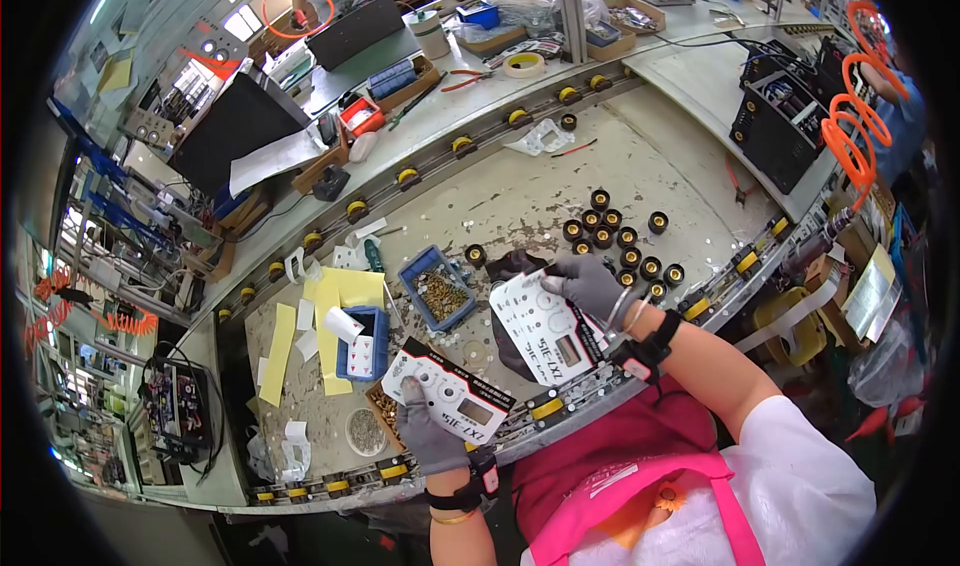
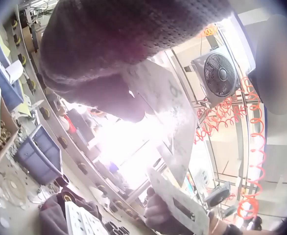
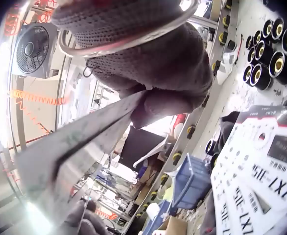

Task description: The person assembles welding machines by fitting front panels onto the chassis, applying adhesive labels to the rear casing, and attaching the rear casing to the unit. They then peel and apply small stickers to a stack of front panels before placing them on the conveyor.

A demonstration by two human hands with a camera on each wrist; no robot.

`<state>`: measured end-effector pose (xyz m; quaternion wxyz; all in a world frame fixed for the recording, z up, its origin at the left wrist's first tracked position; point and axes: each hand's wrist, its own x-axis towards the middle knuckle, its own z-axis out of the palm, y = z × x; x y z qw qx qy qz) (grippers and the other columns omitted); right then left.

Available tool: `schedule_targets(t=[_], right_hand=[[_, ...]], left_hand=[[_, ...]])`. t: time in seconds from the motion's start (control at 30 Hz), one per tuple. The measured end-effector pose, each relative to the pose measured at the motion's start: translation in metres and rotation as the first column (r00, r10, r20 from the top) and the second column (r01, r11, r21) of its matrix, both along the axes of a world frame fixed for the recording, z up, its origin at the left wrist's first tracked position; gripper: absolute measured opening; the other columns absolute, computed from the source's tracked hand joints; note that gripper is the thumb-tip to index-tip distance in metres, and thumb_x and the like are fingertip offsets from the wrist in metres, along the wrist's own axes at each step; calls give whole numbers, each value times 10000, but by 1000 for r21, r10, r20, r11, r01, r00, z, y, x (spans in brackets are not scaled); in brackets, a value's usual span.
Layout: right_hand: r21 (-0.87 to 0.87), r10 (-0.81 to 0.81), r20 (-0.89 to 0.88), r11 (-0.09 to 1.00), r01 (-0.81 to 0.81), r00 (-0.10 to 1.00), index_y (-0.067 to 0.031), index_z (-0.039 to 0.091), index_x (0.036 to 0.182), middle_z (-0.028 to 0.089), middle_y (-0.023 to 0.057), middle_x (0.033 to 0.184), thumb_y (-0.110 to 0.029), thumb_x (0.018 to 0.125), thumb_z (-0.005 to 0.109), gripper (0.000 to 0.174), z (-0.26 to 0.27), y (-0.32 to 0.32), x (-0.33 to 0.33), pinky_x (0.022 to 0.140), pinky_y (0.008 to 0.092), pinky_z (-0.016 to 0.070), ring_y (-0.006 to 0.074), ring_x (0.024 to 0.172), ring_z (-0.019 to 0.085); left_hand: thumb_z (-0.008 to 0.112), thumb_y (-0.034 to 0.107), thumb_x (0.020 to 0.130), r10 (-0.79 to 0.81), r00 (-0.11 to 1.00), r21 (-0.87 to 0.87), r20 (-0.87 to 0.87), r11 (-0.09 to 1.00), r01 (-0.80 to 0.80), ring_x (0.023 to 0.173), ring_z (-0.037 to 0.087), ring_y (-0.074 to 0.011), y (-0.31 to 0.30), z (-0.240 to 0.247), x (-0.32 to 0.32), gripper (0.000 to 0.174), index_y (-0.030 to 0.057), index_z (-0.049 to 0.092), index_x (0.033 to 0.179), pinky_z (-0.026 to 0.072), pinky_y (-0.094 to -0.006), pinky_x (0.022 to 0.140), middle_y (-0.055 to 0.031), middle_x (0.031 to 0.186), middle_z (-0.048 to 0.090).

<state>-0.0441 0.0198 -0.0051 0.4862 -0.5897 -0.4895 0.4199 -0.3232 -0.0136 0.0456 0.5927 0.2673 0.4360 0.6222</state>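
Observation:
In the head view my gloved left hand grips the left end of a white front panel with a black printed border, its thumb on the printed face. My gloved right hand pinches the upper corner of a second panel marked ZX7-315. Seen from behind in the right wrist view, this held panel has a long slot. More printed panels lie fanned in a pile below it. Dark cloth shows under the pile.
Black round knobs with brass centres stand grouped to the right. Blue bins with small brass parts, yellow paper and a round dish sit to the left. Roller rails border the worktop.

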Motion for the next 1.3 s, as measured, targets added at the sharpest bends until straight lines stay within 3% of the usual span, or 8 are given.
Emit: schedule_targets(t=[0.07, 0.2, 0.37, 0.5, 0.63, 0.9, 1.1, 1.3], right_hand=[[53, -93, 683, 996, 78, 725, -7, 619, 1065, 656, 145, 938, -233, 838, 674, 325, -11, 1, 5, 743, 372, 510, 276, 821, 648], [249, -258, 452, 956, 157, 854, -70, 631, 1064, 635, 164, 944, -265, 815, 678, 319, 13, -8, 5, 761, 407, 492, 313, 882, 628], [81, 381, 133, 916, -394, 915, -7, 614, 1039, 637, 150, 902, -285, 811, 664, 363, 12, -38, -39, 787, 354, 472, 192, 849, 587], [198, 33, 214, 977, -77, 976, 48, 593, 966, 638, 193, 847, -173, 745, 654, 319, 9, -35, -35, 725, 396, 491, 305, 809, 622], [-43, -48, 788, 990, 133, 614, 30, 547, 1090, 613, 192, 902, -134, 683, 643, 449, -5, -44, -17, 604, 465, 506, 344, 772, 631], [62, -289, 608, 946, 319, 739, -73, 615, 1135, 651, 176, 989, -290, 826, 585, 378, 102, -199, 136, 831, 436, 497, 331, 913, 646], [91, -469, 867, 477, 874, 166, -52, 665, 953, 674, 167, 902, -212, 808, 593, 227, 101, -349, 286, 803, 412, 498, 338, 875, 635], [-295, -799, 393, 359, 885, 455, -11, 507, 1181, 638, 140, 802, -113, 828, 658, 397, 47, -365, 345, 487, 338, 509, 225, 590, 627]], left_hand=[[555, 258, 951, -21, 999, -19, -32, 1000, 21, 760, 654, -154, -2, 0, 5, 258, 36, 600, 1073, 553, -284, 657, -66, 917, 664], [570, 259, 943, -118, 992, -47, -34, 992, 117, 752, 644, -142, -3, -2, 26, 256, 33, 604, 1059, 544, -270, 661, -52, 916, 661], [537, 236, 951, -401, 916, -117, 12, 909, 400, 931, 617, -217, 3, -17, 61, 375, 7, 493, 1244, 523, -330, 779, -126, 1079, 606], [532, 129, 911, -292, 894, 195, -339, 908, 371, 955, 611, -260, 16, -41, 73, 376, -49, 480, 1239, 523, -350, 796, -158, 1053, 611], [618, 167, 849, -381, 900, -165, -210, 922, 352, 846, 600, -183, 13, -23, 60, 359, 130, 551, 1201, 494, -365, 764, -62, 931, 635], [573, 109, 872, -610, 784, -72, -113, 792, 606, 953, 615, -245, -5, 12, 97, 406, 29, 504, 1263, 499, -380, 824, -145, 1080, 631], [549, 109, 897, -670, 703, -14, -238, 727, 687, 959, 615, -260, -36, 42, 133, 385, 20, 483, 1265, 499, -429, 880, -166, 1101, 613], [525, 115, 917, -732, 635, -62, -246, 666, 744, 959, 613, -261, -52, 51, 149, 366, -7, 484, 1259, 500, -385, 870, -173, 1083, 611]])
